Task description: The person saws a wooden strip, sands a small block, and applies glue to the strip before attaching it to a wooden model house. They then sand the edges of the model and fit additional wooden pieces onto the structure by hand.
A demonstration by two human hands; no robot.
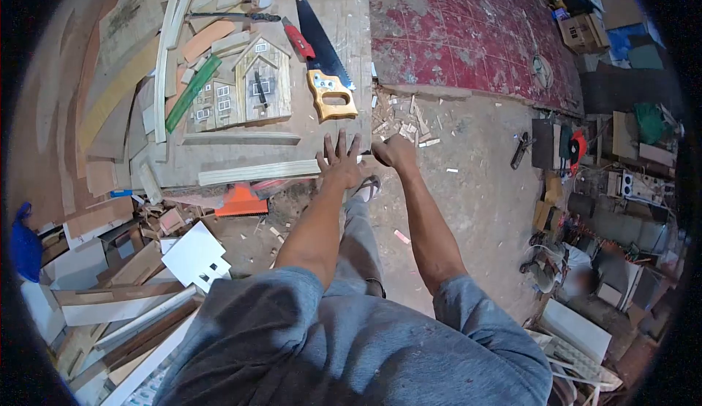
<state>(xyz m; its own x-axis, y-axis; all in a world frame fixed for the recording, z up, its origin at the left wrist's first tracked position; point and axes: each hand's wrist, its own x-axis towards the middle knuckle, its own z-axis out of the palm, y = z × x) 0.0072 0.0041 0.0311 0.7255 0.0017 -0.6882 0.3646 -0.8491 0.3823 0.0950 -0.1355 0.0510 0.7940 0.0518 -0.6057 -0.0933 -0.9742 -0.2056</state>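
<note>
My left hand [341, 162] lies with its fingers spread at the table's front right corner, over the end of a pale wooden strip [256, 173]. Just right of it, my right hand [395, 151] is closed in a fist around a dark handle, mostly hidden by the fingers. Beyond my left hand is a handsaw [333, 88] with a yellow wooden handle, and a red utility knife [298, 41] rests beside its blade. Left of the saw lies a wooden house-shaped piece [274, 110] with small windows and a dark slim item on it.
The worktable [314, 134] also holds a green strip [192, 94] and several wood offcuts. Wood scraps and a white house-shaped board [191, 254] lie at the lower left. A red tiled surface [468, 33] is beyond the floor. Boxes and tools crowd the right side.
</note>
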